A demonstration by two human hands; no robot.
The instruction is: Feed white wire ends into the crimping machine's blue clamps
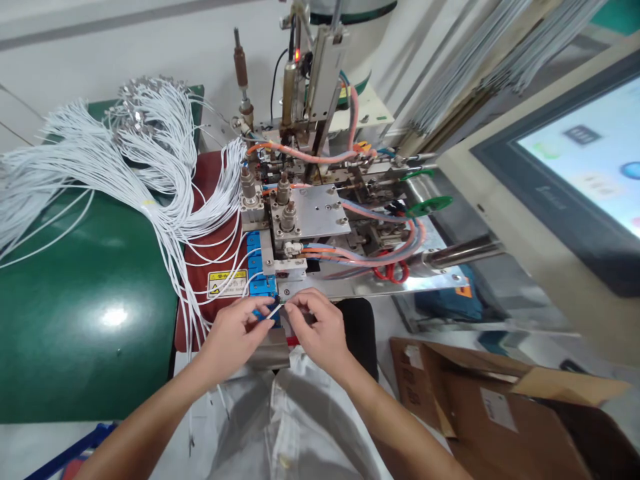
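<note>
The right fingers [291, 312] pinch one end of a short visible length of thin white wire [275, 311], held at the near end of a row of bright blue rectangular blocks [255, 263]. The left hand [233, 339] curls in from the other side, thumb against the wire, forefinger slightly apart; whether it grips cannot be told. The right hand [320, 328] has its wrist bent inward. Both bare forearms slant up from the lower edge, which cuts them off. The hands hide the nearest block and the wire's ends. Leftward, a thick bundle of white wires [167, 203] spreads over a glossy green table [75, 320], running past the left edge. At lower right stands an open brown cardboard box [530, 433], its contents hard to make out.
</note>
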